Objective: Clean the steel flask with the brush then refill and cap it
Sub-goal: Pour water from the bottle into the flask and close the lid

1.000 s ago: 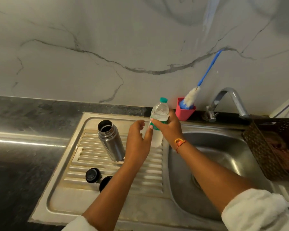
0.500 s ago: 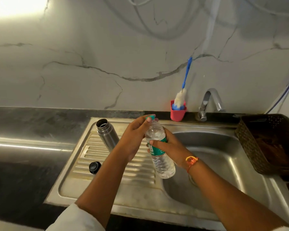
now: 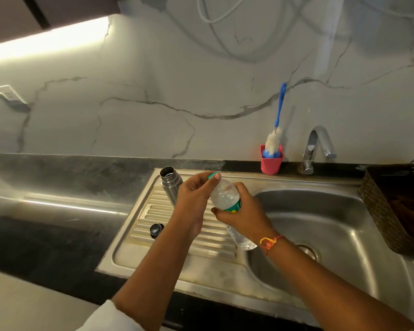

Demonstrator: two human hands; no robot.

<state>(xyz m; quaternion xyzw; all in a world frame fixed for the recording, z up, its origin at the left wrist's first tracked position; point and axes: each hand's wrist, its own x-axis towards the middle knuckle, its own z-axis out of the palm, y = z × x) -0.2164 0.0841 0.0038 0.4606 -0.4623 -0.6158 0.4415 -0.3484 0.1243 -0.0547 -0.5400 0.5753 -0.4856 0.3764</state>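
Unscrewing the cap [image 3: 213,175] (left hand [image 3: 195,201] pinches it) may cause a spill: the right hand [image 3: 245,217] grips the soft bottle [image 3: 225,197].

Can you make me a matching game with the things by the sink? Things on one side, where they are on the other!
Things
1 steel flask
2 brush
3 water bottle
4 black lid

Places
A in the pink cup
B held by the left hand and right hand
C lying on the drainboard
D standing open on the drainboard

Pairs: 1-D, 2-A, 3-B, 4-C
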